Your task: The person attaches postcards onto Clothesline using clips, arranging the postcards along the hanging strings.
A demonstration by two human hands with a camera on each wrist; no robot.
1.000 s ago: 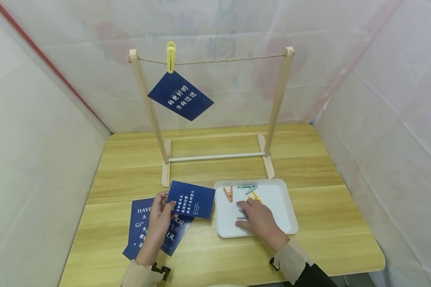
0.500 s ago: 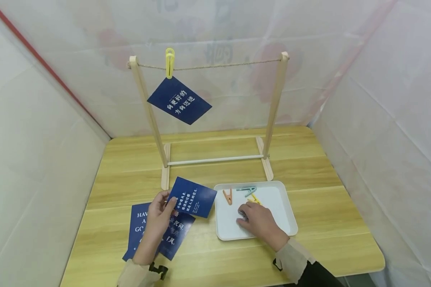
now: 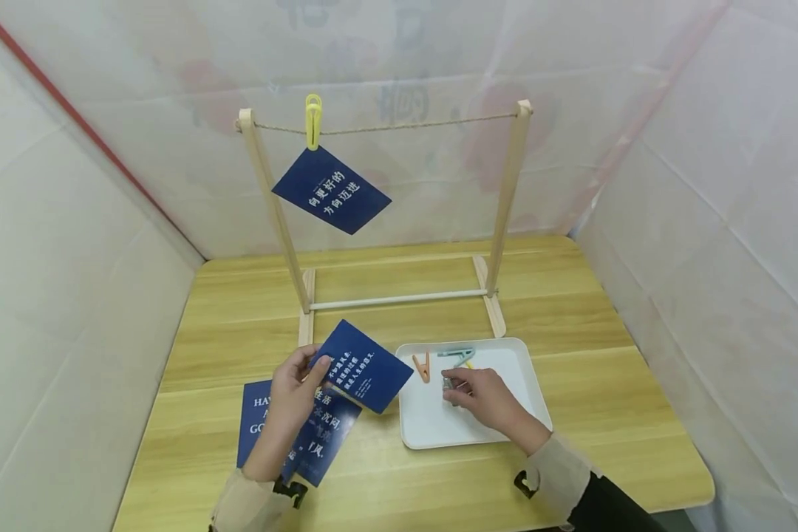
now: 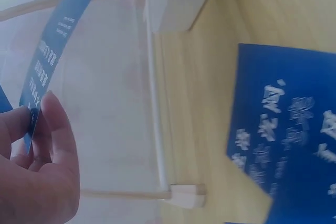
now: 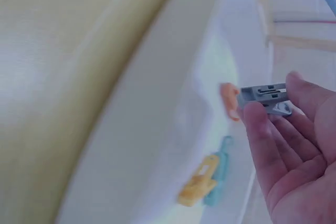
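Note:
My left hand (image 3: 295,391) pinches a blue card (image 3: 369,366) with white print by its left edge, thumb in front. Fingertips and card also show in the left wrist view. A grey clothespin (image 5: 268,94) is pinched between thumb and fingers of my right hand (image 3: 495,403), over the white tray (image 3: 432,436). In that tray lie an orange clothespin (image 3: 423,367), a teal clothespin (image 3: 457,355) and a yellow clothespin (image 5: 198,182), the last mostly hidden by my hand in the head view. More blue cards (image 3: 329,436) lie overlapping on the table under my left wrist.
A wooden rack (image 3: 512,185) with a rope (image 3: 406,127) strung between its posts stands behind the tray. From the rope's left part hangs another blue card (image 3: 332,192), held at one corner by a yellow clothespin (image 3: 313,122). White sheeting (image 3: 705,258) encloses the table.
My right hand has picked up the grey clothespin and drawn it slightly up from the tray. The card in my left hand has turned clockwise and shifted a little right.

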